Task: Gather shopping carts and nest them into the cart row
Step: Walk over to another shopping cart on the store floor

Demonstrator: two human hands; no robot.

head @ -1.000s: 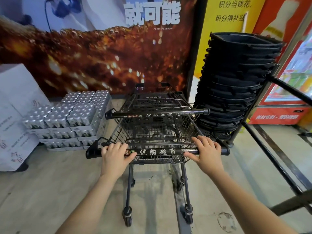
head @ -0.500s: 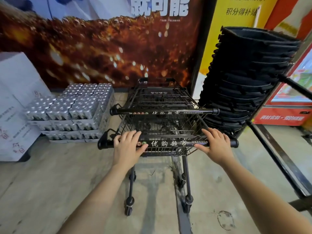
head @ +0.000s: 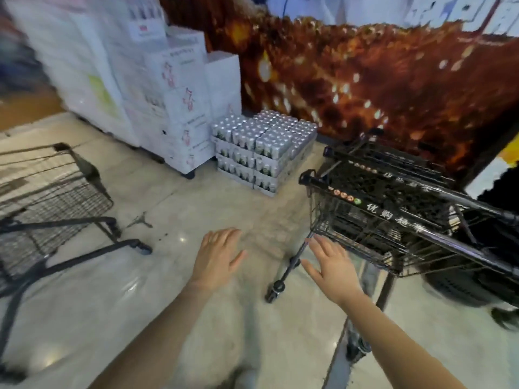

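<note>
Both the left hand (head: pixel 217 255) and the right hand (head: pixel 332 266) were held flat with fingers spread, nothing grasped. The nested black wire shopping carts (head: pixel 393 203) stood at two o'clock; a loose dark wire cart (head: pixel 50 197) waited at nine o'clock. It was judged stiff, free-rolling, best taken by its handlebar. Open tiled floor (head: pixel 182 209) lay between, bordered by the shrink-wrapped silver can stack (head: pixel 264 141).
</note>
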